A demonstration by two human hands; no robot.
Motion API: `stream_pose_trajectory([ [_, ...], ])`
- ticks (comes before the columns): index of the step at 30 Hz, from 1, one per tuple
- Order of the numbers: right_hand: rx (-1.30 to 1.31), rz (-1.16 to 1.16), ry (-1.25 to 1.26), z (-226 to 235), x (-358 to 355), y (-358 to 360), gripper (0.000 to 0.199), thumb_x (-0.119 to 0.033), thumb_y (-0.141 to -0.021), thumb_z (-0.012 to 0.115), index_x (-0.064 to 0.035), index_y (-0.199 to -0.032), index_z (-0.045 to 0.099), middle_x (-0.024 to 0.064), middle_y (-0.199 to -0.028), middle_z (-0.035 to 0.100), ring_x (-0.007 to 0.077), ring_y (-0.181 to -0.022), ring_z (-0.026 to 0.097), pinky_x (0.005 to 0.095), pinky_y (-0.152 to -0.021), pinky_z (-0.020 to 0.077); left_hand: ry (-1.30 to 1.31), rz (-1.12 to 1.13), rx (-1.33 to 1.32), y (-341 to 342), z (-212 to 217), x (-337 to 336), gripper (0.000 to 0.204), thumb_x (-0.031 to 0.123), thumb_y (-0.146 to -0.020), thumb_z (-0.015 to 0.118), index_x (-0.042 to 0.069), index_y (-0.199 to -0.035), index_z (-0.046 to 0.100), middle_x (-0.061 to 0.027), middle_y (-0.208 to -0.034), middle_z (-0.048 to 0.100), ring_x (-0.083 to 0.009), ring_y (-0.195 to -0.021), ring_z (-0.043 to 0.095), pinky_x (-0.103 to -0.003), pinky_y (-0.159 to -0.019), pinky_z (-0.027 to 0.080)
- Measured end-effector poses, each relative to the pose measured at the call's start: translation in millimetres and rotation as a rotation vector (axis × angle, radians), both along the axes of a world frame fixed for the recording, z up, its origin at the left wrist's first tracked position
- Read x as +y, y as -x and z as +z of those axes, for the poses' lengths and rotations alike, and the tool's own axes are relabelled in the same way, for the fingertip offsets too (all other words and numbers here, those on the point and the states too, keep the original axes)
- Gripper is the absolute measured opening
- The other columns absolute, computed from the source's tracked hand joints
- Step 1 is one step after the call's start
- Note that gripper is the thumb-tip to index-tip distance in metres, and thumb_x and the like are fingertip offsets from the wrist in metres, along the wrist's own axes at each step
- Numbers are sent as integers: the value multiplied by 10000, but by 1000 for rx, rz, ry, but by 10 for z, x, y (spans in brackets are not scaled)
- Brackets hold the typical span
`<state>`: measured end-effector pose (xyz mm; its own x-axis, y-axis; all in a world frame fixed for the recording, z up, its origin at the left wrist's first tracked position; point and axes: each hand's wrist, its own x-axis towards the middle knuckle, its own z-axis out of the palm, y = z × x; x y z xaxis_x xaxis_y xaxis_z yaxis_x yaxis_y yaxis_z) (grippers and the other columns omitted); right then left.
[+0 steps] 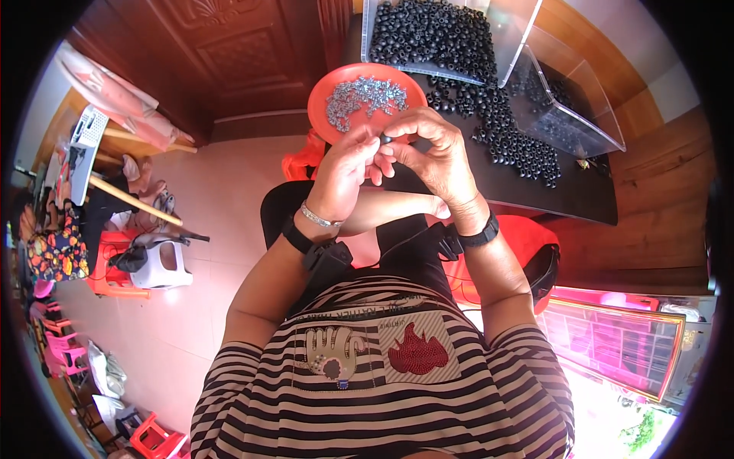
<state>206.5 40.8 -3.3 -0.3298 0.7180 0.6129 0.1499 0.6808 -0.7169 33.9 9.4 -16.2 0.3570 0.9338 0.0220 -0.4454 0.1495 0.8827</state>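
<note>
My left hand (pixel 342 175) and my right hand (pixel 443 162) meet at the fingertips in front of my body, over the near edge of a red plate (pixel 315 107). A small black round piece (pixel 386 139) shows between them, pinched by my right thumb and forefinger. The fingers of my left hand are closed right beside it; whatever they grip is hidden. Many small silvery metal pieces (pixel 367 96) lie heaped on the plate. To its right, loose black round pieces (pixel 520 149) like the one in my fingers spread over the dark table (pixel 562 195).
A clear plastic bin (pixel 501 46) full of black pieces stands at the table's back. Another clear box (pixel 569 126) leans at the right, near a wooden panel (pixel 657 206). Red stools are around my legs. A white stool (pixel 164 264) stands on the floor to the left.
</note>
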Motion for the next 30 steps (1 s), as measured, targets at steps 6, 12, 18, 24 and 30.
stream_pose_trajectory([
  [6, 49, 66, 35, -35, -23, 86, 218, 54, -711, 737, -39, -890, 654, 58, -932, 639, 135, -844, 619, 263, -722, 516, -10, 14, -62, 15, -50, -33, 246, 254, -961, 432, 35, -1044, 507, -52, -869, 581, -136, -776, 562, -254, -690, 412],
  [12, 155, 137, 276, 39, -146, 141, 221, 37, -743, 726, -19, -944, 652, 71, -1005, 616, 113, -787, 622, 242, -695, 520, -67, 53, -56, 38, -34, -75, 239, 237, -951, 442, 31, -1041, 524, -56, -917, 576, -134, -790, 551, -252, -688, 416],
  [18, 157, 174, 305, 105, -250, 238, 256, 42, -754, 713, -30, -994, 661, 69, -1010, 614, 111, -788, 620, 245, -695, 520, -61, -8, -128, 170, -86, -108, 259, 219, -939, 453, 12, -1073, 533, -60, -941, 577, -136, -798, 558, -248, -675, 422],
  [24, 63, 117, 223, 141, -366, 444, 283, 56, -731, 716, -53, -989, 670, 50, -999, 623, 125, -873, 610, 267, -744, 516, -20, -14, -194, 338, -21, -251, 265, 211, -939, 445, -3, -1069, 530, -62, -940, 573, -146, -796, 548, -257, -697, 424],
  [30, -21, 86, 159, 151, -409, 476, 273, 51, -725, 727, -51, -972, 672, 56, -1005, 628, 143, -893, 620, 269, -762, 519, -92, -13, -114, 446, -96, -280, 273, 217, -944, 438, 8, -1092, 533, -55, -932, 550, -148, -784, 526, -266, -718, 421],
])
